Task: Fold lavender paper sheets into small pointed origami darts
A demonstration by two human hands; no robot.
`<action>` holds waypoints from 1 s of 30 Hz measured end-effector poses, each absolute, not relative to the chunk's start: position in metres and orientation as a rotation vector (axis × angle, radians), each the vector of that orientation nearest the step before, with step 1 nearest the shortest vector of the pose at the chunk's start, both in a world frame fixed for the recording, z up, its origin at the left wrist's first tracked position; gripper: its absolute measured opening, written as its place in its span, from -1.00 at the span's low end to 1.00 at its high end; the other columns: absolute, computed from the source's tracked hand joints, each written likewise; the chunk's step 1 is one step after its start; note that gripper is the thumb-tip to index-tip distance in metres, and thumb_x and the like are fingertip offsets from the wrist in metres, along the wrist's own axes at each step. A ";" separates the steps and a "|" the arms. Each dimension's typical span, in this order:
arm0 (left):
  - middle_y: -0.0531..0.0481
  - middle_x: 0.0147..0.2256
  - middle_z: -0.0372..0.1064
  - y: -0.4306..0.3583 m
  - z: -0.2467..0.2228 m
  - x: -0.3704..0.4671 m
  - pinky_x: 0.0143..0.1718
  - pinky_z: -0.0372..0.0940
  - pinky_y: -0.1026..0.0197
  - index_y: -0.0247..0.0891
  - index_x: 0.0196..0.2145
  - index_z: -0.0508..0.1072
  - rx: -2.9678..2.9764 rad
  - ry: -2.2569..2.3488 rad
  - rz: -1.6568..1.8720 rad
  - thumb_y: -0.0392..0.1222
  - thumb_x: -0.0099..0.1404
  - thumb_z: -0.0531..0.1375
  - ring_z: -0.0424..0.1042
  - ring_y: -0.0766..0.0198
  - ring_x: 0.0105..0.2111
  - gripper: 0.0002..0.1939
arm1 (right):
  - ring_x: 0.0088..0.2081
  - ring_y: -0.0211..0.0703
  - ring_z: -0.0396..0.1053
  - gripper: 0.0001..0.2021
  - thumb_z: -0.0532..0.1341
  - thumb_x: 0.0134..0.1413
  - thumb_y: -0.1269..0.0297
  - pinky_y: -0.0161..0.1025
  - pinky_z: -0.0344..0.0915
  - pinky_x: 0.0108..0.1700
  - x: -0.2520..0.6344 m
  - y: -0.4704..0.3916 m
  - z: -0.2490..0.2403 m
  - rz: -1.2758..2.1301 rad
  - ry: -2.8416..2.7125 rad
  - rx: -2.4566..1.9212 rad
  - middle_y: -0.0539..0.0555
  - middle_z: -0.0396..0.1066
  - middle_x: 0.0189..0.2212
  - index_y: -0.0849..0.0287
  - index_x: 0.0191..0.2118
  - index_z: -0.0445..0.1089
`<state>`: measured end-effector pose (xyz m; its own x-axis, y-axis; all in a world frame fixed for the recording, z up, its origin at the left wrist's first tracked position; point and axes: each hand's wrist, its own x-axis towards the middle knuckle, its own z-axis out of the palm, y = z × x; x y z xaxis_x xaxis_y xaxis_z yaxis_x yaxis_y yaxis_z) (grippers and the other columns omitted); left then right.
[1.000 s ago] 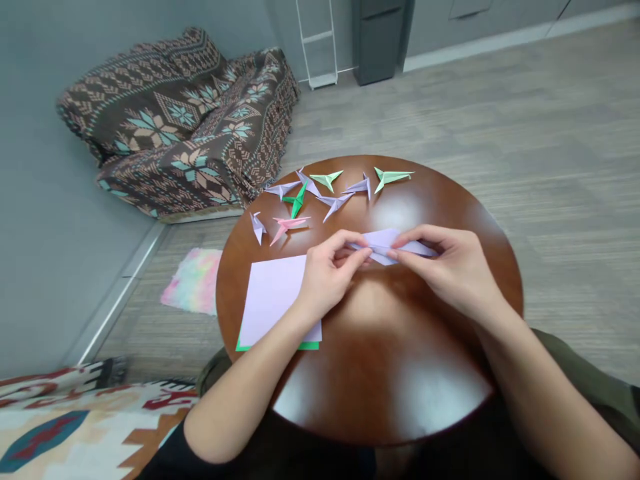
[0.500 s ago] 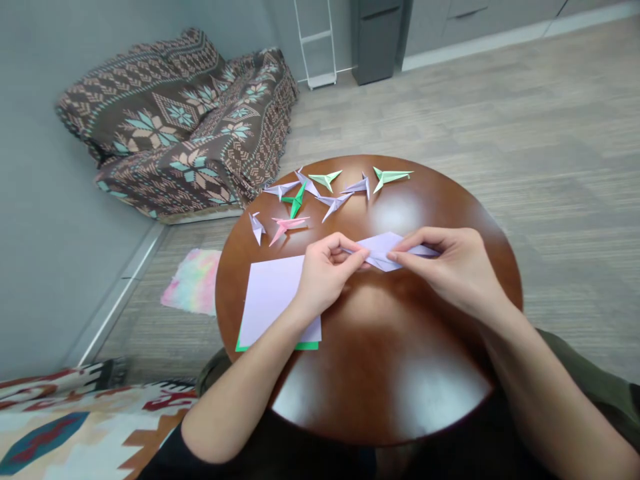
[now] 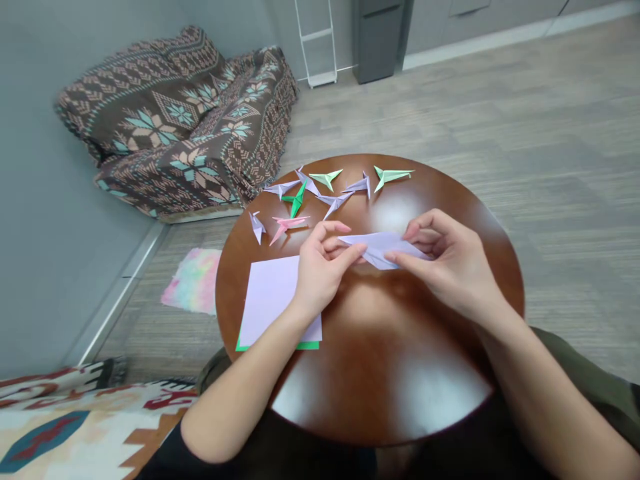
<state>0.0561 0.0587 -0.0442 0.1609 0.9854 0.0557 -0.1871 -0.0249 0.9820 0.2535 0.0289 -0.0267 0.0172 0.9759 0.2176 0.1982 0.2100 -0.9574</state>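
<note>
Observed folded lilac paper (image 3: 379,248) lengthwise between left hand (image 3: 324,268) and right hand (image 3: 453,259), touching both, nearer neither, pinched toward each end by thumb and fingers, with index fingers slightly parted from thumbs.

Diffuse, cool light is filling the scene. Pale glare is spreading across the glossy tabletop (image 3: 367,353), near left, near right and far; a faint shadow is falling beside the pink folded paper (image 3: 286,227). Wide-angle distortion is stretching the softly blurring margins.
</note>
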 end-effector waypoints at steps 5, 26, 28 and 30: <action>0.08 -0.44 0.56 0.061 -0.048 0.054 -0.26 0.45 0.30 -0.25 -0.17 0.48 1.190 0.917 1.165 -0.06 0.10 0.49 0.57 0.31 -0.41 -0.58 | -0.32 -0.08 0.55 -0.86 0.39 0.11 0.27 -0.23 0.39 -0.31 0.254 0.027 -0.029 0.917 -1.600 -1.185 0.03 0.59 -0.33 0.08 -0.21 0.47; 0.05 -0.42 0.57 0.059 -0.043 0.058 -0.25 0.45 0.32 -0.30 -0.43 0.61 0.992 0.812 1.141 -0.19 0.12 0.48 0.52 0.37 -0.40 -0.84 | -0.49 -0.17 0.45 -0.96 0.43 0.02 0.34 -0.26 0.27 -0.45 0.243 0.023 -0.031 0.794 -1.470 -1.282 0.06 0.62 -0.43 0.15 -0.34 0.64; 0.05 -0.43 0.56 0.058 -0.040 0.058 -0.28 0.46 0.32 -0.30 -0.44 0.61 0.972 0.806 1.161 -0.20 0.12 0.47 0.52 0.37 -0.40 -0.85 | -0.51 -0.19 0.43 -0.96 0.43 0.01 0.36 -0.28 0.25 -0.47 0.243 0.024 -0.031 0.777 -1.482 -1.284 0.05 0.62 -0.44 0.16 -0.35 0.64; 0.05 -0.42 0.56 0.058 -0.038 0.058 -0.28 0.46 0.33 -0.30 -0.46 0.61 0.951 0.799 1.190 -0.20 0.12 0.47 0.53 0.37 -0.39 -0.85 | -0.48 -0.18 0.45 -0.95 0.43 0.01 0.38 -0.28 0.25 -0.47 0.244 0.024 -0.032 0.770 -1.484 -1.288 0.06 0.63 -0.42 0.17 -0.34 0.64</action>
